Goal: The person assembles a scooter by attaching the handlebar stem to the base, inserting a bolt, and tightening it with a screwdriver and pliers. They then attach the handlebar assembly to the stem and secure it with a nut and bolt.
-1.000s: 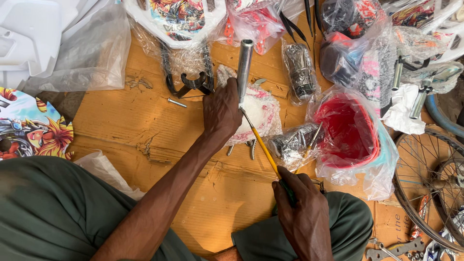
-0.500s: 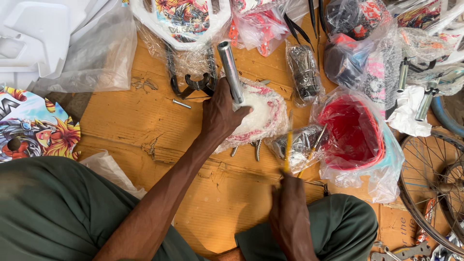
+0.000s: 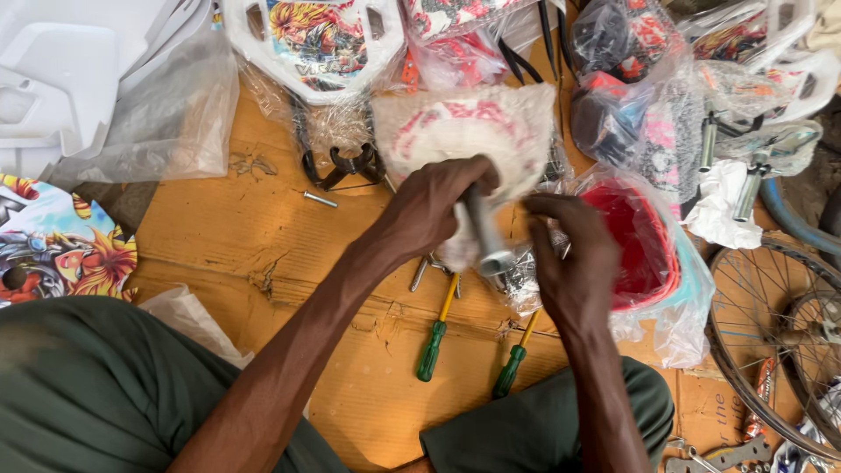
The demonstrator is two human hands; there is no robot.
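My left hand point(image 3: 431, 208) grips a short silver metal tube point(image 3: 484, 235), its open end tilted down toward me, over a white plastic-wrapped part with red print point(image 3: 464, 131). My right hand point(image 3: 571, 263) holds nothing. Its fingers reach to the tube's lower end and rest on a clear bag of small metal parts point(image 3: 524, 280). Two screwdrivers with green handles and yellow shafts lie on the brown cardboard point(image 3: 219, 236) just below my hands, one at the left point(image 3: 434, 343) and one at the right point(image 3: 511, 368).
A red part in a plastic bag point(image 3: 644, 245) lies right of my hands. Bagged printed panels point(image 3: 315, 44) and black parts point(image 3: 337, 166) sit behind. White plastic pieces point(image 3: 61, 79) are at the far left, a spoked wheel point(image 3: 771, 333) at the right, a loose bolt point(image 3: 320, 200) on the cardboard.
My left hand has tipped the tube from pointing away to pointing down toward me. My right hand let go of the yellow-shafted screwdriver, which now lies on the cardboard, and moved up to the tube.
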